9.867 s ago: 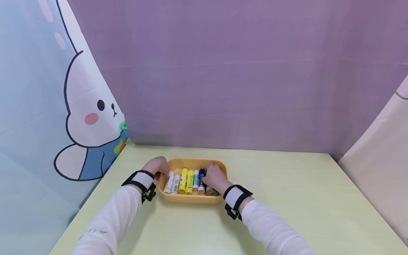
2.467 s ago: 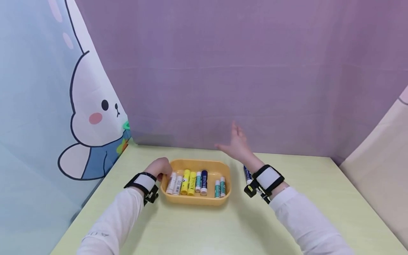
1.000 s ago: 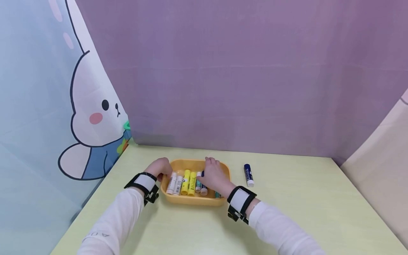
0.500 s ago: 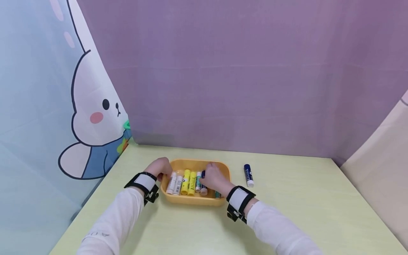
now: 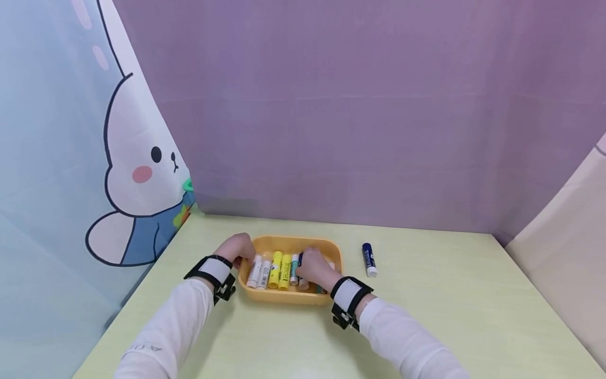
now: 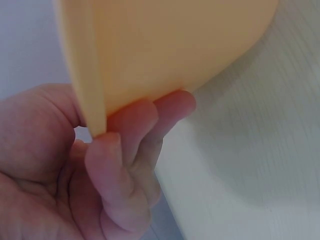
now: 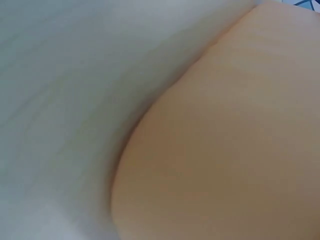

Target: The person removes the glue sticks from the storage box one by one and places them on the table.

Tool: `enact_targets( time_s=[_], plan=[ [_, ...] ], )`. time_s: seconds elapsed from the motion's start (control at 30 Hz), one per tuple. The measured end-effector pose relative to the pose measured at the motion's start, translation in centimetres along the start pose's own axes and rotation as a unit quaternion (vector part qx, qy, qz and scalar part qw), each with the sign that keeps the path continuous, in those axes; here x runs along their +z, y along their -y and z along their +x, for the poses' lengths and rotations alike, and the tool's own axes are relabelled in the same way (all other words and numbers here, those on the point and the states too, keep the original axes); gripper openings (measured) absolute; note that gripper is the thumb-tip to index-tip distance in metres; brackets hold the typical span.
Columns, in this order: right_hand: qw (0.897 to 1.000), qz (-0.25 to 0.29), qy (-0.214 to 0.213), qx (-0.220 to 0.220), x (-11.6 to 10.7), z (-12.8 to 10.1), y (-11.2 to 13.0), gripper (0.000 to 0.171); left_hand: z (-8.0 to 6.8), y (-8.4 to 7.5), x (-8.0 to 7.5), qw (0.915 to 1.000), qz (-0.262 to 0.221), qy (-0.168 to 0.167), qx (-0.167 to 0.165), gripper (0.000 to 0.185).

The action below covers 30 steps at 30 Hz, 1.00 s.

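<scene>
A yellow-orange plastic tray holds a row of glue sticks. My left hand grips its left end; in the left wrist view the thumb and curled fingers pinch the rim. My right hand reaches down inside the tray, its fingers curled round a dark blue glue stick that shows only at both ends. Left of it lie two white sticks, two yellow ones and a teal one. The right wrist view shows the tray's outer wall but not the hand.
Another dark blue glue stick with a white end lies on the pale table, right of the tray. Small teal-and-white sticks at the tray's right end are mostly hidden under my right wrist. A purple curtain hangs behind the table.
Earlier a dark blue stick left the tray for the table on the right. My right hand then came back to the tray, and its fingers have lowered and closed round the other dark blue stick.
</scene>
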State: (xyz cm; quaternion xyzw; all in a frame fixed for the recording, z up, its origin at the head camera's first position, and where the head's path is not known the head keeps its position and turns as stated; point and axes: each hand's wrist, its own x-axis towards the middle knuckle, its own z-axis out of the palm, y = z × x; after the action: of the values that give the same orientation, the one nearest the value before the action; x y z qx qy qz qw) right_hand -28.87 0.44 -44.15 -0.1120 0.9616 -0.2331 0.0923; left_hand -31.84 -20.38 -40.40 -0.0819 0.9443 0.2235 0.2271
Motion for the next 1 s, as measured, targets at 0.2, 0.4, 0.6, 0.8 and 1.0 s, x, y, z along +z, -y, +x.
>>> enact_targets(
  time_s=[0.2,0.4,0.6,0.8,1.0],
  plan=[
    [1.000,0.002,0.003,0.010,0.2,0.0,-0.1,0.039,0.1,0.0,0.1,1.0000,0.001,-0.001,0.004,0.018],
    [1.000,0.011,0.006,0.013,0.3,0.1,-0.2,0.041,0.1,0.1,0.1,1.0000,0.001,0.001,0.003,0.020],
    [0.999,0.029,0.013,0.014,0.1,0.4,-0.5,0.047,0.2,0.0,0.1,1.0000,0.005,0.002,-0.005,0.022],
    [0.997,0.060,0.027,0.028,-0.2,0.4,-0.7,0.047,0.0,-0.2,0.1,0.9999,0.002,0.000,-0.012,0.019],
    [0.995,0.078,0.039,0.045,-0.9,-0.1,-0.5,0.049,-0.1,-0.1,0.0,0.9999,0.008,0.005,-0.012,0.020]
  ],
)
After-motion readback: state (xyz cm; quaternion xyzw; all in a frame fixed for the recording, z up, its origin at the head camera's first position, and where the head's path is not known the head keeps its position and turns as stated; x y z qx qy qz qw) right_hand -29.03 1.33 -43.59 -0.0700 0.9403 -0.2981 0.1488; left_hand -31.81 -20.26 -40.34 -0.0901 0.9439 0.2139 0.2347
